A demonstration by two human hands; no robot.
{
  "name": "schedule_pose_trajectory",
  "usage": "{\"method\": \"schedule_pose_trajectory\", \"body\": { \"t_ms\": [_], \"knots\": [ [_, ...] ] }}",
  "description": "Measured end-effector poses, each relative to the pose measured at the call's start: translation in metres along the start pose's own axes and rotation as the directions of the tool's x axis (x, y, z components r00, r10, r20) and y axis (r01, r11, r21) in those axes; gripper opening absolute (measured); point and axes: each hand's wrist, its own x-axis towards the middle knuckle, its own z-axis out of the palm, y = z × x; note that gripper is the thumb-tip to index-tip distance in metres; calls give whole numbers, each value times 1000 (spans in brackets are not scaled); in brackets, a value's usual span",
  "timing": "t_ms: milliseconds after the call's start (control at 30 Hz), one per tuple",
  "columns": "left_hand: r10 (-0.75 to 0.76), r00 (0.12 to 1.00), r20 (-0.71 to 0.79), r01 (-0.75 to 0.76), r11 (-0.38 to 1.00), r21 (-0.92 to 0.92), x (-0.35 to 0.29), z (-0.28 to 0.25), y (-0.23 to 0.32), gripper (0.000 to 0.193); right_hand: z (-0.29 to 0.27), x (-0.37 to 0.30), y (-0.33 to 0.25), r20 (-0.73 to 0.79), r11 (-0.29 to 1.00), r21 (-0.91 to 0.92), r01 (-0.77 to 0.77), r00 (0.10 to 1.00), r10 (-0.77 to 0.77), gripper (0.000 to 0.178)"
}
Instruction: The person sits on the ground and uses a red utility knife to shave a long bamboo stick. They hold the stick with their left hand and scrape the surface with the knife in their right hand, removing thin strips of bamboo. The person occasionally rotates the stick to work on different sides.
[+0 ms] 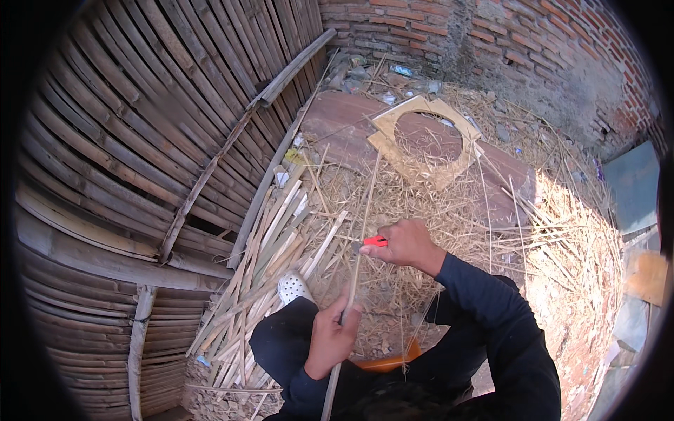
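Note:
A long, thin bamboo strip [369, 193] runs from beyond my hands back toward my lap. My left hand [328, 340] is closed around its nearer part, and something dark that I cannot make out shows between the fingers. Farther along the strip, my right hand [408, 244] grips a red-handled utility knife [375, 241]. The knife's blade end meets the strip, pointing left across it. Both hands are above the ground between my bent knees.
Split bamboo strips [261, 270] lie heaped at the left, beside a white clog [293, 288]. A board with a round hole [393, 126] lies ahead on shavings [435, 200]. A bamboo wall [161, 119] rises left, a brick wall [519, 42] behind. An orange object [386, 363] shows beneath me.

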Motion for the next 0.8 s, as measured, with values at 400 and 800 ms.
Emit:
{"method": "schedule_pose_trajectory", "body": {
  "t_ms": [400,800],
  "knots": [
    [36,988,149,-3,978,-211,-22,3,-6,43,-16,54,168,-203,783,55,-619,761,616,85],
    [-125,992,32,124,853,-507,-6,-15,-1,43,-26,-17,-30,88,988,80,136,986,-142,64]
  ]
}}
